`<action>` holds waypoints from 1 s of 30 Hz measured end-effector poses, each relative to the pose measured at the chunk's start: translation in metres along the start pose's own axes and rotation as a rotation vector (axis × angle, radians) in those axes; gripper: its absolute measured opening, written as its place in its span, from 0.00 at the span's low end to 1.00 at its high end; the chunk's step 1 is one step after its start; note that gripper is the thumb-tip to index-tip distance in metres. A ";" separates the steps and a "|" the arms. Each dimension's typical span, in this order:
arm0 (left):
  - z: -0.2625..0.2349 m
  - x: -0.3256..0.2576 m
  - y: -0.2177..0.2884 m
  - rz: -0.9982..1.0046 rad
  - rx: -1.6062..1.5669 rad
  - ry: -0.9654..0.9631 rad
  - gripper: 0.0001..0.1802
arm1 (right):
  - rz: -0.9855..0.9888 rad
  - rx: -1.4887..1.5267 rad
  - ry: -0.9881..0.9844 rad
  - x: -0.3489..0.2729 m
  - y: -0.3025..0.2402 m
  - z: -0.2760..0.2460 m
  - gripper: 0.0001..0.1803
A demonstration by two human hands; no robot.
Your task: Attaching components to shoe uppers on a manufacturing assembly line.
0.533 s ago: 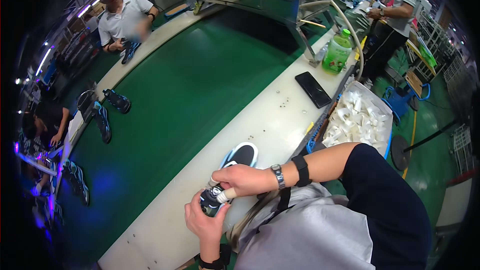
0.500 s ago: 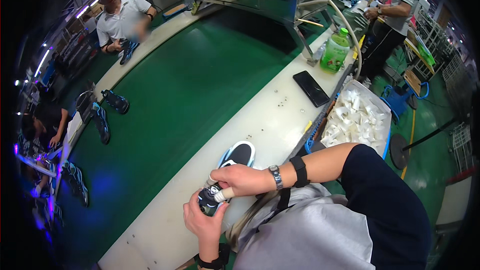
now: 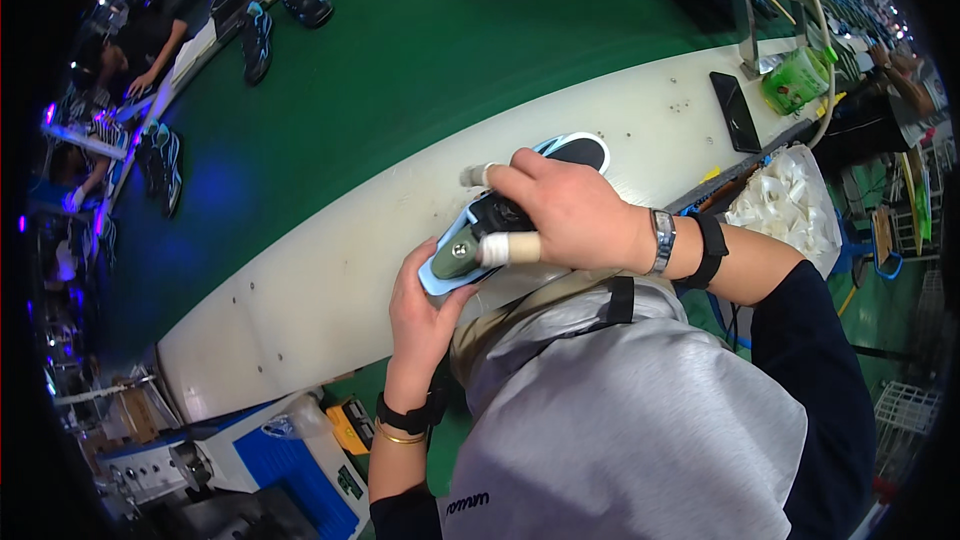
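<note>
Black-and-blue shoe point(image 3: 490, 212): where?
— Over the white bench point(image 3: 330, 250), by its near edge. Can't tell if it touches.
— Hands?
— Left hand point(image 3: 418, 318) grips the heel end. Right hand point(image 3: 585, 212) spreads across the middle, taped thumb and finger apart; grip unclear.
— Around it?
— Phone point(image 3: 735, 112) and green bottle point(image 3: 797, 82) on the bench, off to the right; white scraps point(image 3: 785, 198) beside it.

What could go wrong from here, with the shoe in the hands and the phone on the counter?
The shoe might twist or slip if the left hand, which holds its heel end, loosens. The thick pale wraps on the right hand could dull its touch or catch on the shoe. The phone lies near the edge of the counter, so a knock might drop it.
</note>
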State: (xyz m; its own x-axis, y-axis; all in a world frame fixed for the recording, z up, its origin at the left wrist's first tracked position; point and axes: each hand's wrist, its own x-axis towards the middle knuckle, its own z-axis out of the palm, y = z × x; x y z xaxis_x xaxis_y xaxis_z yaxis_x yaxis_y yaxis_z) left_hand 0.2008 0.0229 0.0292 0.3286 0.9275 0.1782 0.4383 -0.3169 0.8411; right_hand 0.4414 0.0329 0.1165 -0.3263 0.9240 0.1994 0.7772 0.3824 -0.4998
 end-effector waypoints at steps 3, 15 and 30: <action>-0.001 0.002 0.013 0.167 0.158 0.012 0.33 | 0.024 -0.137 -0.062 0.007 -0.019 -0.005 0.37; 0.003 0.042 0.102 0.387 0.272 -0.068 0.29 | 0.115 0.533 0.146 -0.025 0.055 -0.044 0.20; -0.001 0.051 0.119 0.396 0.353 -0.127 0.28 | 0.228 0.883 0.095 -0.033 0.064 -0.052 0.23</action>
State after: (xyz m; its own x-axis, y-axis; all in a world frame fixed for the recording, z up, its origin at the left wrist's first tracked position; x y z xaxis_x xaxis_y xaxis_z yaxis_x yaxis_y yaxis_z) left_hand 0.2695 0.0325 0.1392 0.6142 0.6997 0.3649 0.5076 -0.7044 0.4962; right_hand 0.5298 0.0271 0.1213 -0.1394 0.9880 0.0661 0.1106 0.0819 -0.9905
